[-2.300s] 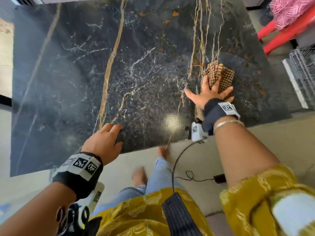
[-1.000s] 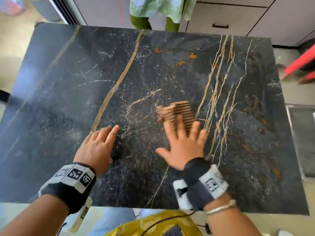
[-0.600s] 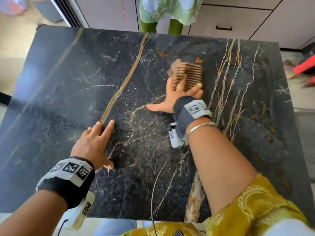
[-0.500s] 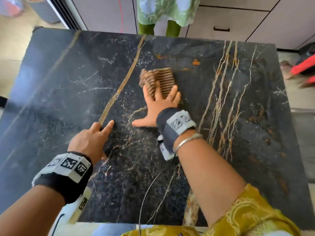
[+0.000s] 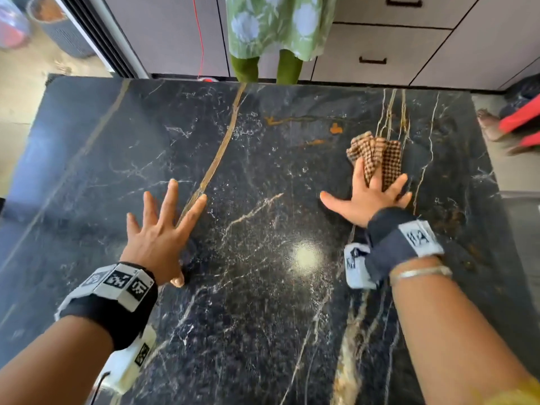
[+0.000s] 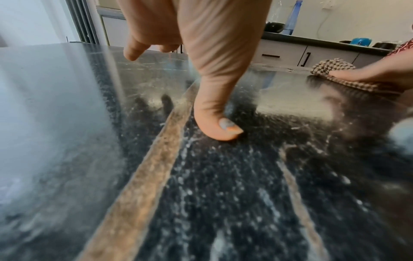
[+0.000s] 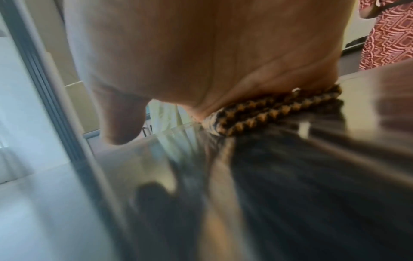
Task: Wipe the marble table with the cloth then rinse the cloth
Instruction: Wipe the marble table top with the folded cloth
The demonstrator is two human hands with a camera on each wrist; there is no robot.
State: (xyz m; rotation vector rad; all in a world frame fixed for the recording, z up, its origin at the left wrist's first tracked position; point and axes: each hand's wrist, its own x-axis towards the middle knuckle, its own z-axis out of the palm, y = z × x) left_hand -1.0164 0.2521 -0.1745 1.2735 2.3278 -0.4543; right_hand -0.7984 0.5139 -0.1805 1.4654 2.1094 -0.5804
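The black marble table (image 5: pixel 263 287) with gold and white veins fills the head view. A brown checked cloth (image 5: pixel 377 154) lies bunched on its right half. My right hand (image 5: pixel 368 197) presses flat on the cloth's near part with straight, spread fingers. In the right wrist view the cloth (image 7: pixel 268 109) shows squeezed under my palm, blurred. My left hand (image 5: pixel 163 229) rests on the marble at the left with fingers spread. In the left wrist view its thumb (image 6: pixel 214 121) touches the table (image 6: pixel 223 194), and the cloth (image 6: pixel 335 70) lies at the far right.
A person in a green floral dress (image 5: pixel 277 27) stands past the far edge, before grey cabinets with drawers (image 5: pixel 380 54). Another person's foot and red clothing (image 5: pixel 514 127) show off the right side. A sliding door frame (image 5: pixel 102 33) is at the far left.
My right hand has slid the cloth from the table's middle out to the right. My left hand's fingers have spread wider on the marble.
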